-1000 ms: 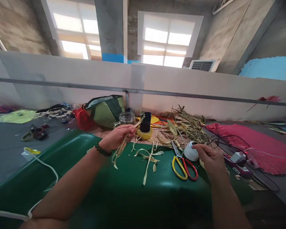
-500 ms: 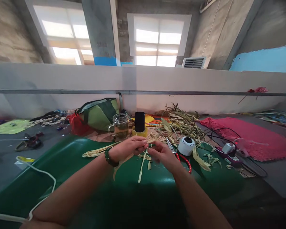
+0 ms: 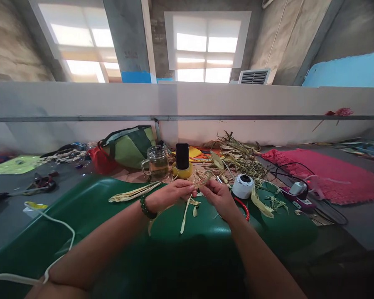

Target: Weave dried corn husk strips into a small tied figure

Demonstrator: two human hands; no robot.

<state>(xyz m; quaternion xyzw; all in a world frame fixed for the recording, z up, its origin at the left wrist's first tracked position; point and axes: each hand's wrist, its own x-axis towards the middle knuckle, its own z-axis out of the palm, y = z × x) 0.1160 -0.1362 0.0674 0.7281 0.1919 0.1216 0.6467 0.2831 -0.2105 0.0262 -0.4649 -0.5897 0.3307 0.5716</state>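
Between my two hands runs a thin pale strip of dried husk (image 3: 201,183), pinched at both ends. My left hand (image 3: 174,193), with a green bead bracelet (image 3: 147,207) at the wrist, is closed on its left part. Closed on the other end is my right hand (image 3: 220,197). Below them a narrow husk strip (image 3: 184,218) hangs or lies over the green sheet (image 3: 202,245); I cannot tell which. Red-handled scissors (image 3: 243,208) lie partly hidden by my right hand. A white roll (image 3: 243,187) stands just beyond it.
Long husks (image 3: 129,193) lie left of my hands, beyond them a glass mug (image 3: 157,163) of liquid and a phone (image 3: 182,156) propped on a yellow tape roll (image 3: 183,171). Dried stalks (image 3: 237,155) are heaped behind. At right sit a power strip (image 3: 299,202) and pink cloth (image 3: 324,174).
My right hand has shifted up and its fingers have moved slightly away from my left hand, so more of the strip shows between them. The scissors' blades are now mostly covered.
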